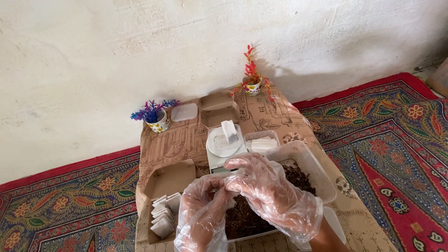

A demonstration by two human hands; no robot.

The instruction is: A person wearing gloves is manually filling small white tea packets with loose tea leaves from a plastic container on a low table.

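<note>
Both gloved hands meet over the clear plastic tub of dark loose tea (308, 163), left hand (201, 211) and right hand (270, 191) pinching a small white sachet I can barely see between their fingertips. It looks like the filling step; next, I'd judge, a careful carry to the white scale (223, 148), already holding a sachet (229, 131).

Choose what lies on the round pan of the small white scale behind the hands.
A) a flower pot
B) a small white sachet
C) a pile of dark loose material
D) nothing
B: a small white sachet rests on the scale; the dark loose material is in the clear plastic tub.
</note>
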